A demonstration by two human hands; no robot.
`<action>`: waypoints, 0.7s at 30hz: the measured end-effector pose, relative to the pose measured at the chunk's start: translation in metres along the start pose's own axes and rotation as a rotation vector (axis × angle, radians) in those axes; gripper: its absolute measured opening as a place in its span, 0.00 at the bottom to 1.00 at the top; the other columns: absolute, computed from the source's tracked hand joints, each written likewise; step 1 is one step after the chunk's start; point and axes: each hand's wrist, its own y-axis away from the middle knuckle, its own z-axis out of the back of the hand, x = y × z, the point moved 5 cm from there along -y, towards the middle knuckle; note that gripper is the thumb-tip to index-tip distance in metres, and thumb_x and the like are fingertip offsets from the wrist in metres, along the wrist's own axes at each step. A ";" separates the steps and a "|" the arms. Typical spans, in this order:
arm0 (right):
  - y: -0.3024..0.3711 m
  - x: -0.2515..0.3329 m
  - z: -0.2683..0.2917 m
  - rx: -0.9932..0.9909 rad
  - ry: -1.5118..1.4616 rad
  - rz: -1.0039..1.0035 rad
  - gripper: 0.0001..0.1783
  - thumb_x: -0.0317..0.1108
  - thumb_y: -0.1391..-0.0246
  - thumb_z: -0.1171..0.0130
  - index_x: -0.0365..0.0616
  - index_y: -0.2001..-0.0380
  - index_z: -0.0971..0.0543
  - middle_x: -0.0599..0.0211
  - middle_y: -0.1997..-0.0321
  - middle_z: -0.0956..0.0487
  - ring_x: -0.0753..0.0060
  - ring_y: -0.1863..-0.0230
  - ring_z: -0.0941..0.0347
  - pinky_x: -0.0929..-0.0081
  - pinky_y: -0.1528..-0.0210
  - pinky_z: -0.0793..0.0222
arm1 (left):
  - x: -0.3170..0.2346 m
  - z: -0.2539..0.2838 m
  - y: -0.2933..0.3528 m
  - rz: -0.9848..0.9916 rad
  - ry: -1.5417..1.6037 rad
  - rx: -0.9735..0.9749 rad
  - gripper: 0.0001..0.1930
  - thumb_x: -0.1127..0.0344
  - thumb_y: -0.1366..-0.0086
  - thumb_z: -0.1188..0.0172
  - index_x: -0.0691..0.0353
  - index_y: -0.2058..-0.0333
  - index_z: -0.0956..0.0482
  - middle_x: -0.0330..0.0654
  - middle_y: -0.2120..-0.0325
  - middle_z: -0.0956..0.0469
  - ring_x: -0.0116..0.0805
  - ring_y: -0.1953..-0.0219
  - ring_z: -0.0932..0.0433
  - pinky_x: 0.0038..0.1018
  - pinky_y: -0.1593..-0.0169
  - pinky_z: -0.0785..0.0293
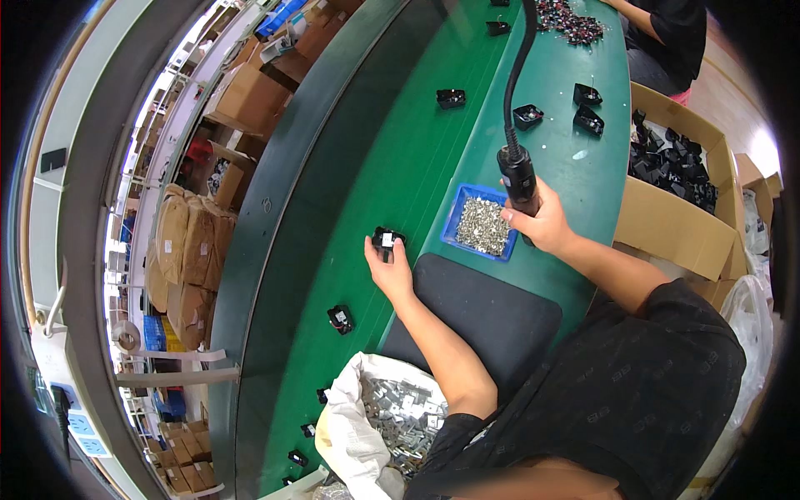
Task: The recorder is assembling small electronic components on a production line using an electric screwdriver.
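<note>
My left hand (pixel 389 268) reaches out over the green conveyor belt (pixel 400 158), thumb and fingers closed round a small black plastic housing (pixel 386 237) with a pale piece inside. In my right hand (pixel 543 220) is a black electric screwdriver (pixel 518 177), its cord running up out of view. The driver stands above the right side of a blue tray (pixel 450 236) full of small silver screws (pixel 482 225); its tip is hidden by the hand. Between my arms lies a dark grey mat (pixel 487 312).
More black housings (pixel 451 98) are spread along the belt and bench. Near me stands a white sack (pixel 350 421) of metal plates. On the right is a cardboard box (pixel 667 229) of black parts. A co-worker (pixel 667 33) sits beyond, by a pile of small parts (pixel 571 22).
</note>
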 end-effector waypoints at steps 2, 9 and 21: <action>-0.002 -0.005 -0.004 0.028 -0.007 0.011 0.25 0.27 0.53 0.34 0.39 0.53 0.32 0.75 0.68 0.31 0.85 0.65 0.36 0.82 0.62 0.38 | 0.003 0.007 -0.003 0.008 -0.002 -0.037 0.34 0.68 0.42 0.35 0.69 0.39 0.40 0.57 0.46 0.32 0.43 0.46 0.29 0.35 0.46 0.28; 0.007 -0.006 0.003 -0.039 0.030 0.012 0.26 0.21 0.53 0.38 0.37 0.50 0.33 0.72 0.70 0.30 0.83 0.71 0.34 0.81 0.68 0.37 | 0.009 0.002 0.003 0.065 0.015 -0.037 0.42 0.66 0.47 0.30 0.64 0.37 0.44 0.58 0.41 0.37 0.48 0.41 0.33 0.39 0.45 0.28; 0.004 -0.006 0.004 -0.020 0.084 0.092 0.27 0.23 0.51 0.42 0.38 0.46 0.35 0.71 0.74 0.28 0.81 0.75 0.31 0.80 0.70 0.34 | 0.000 0.009 0.003 0.066 0.029 -0.050 0.40 0.67 0.45 0.32 0.66 0.37 0.43 0.59 0.42 0.37 0.49 0.40 0.34 0.40 0.42 0.31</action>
